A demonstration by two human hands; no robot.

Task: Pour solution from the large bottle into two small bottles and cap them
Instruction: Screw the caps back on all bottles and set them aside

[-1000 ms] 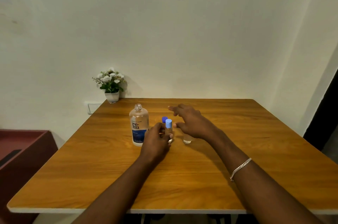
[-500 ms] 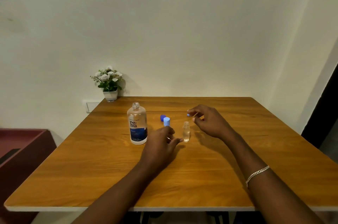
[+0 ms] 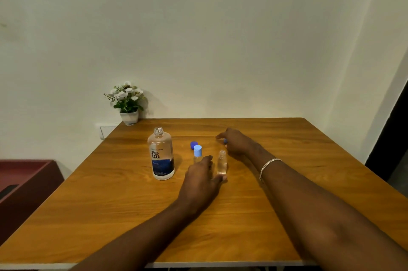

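Fingers [image 3: 221,136] half-hide small cap [image 3: 225,141], grip unclear

The table [image 3: 287,182] is seen as smooth, faintly glossy grained wood. The large bottle [image 3: 160,153] is made of clear, shiny plastic; right of it, a smooth light-blue plastic cap [image 3: 197,150] is seen.

On the counter [image 3: 110,204], the large bottle [image 3: 161,155] stands left of the capped small bottle [image 3: 197,153], a loose cap [image 3: 193,144] just behind. Further right, the uncapped small bottle [image 3: 222,163] stands between the left hand [image 3: 199,182] and, behind, the right hand [image 3: 238,142] holding a small cap [image 3: 225,140].
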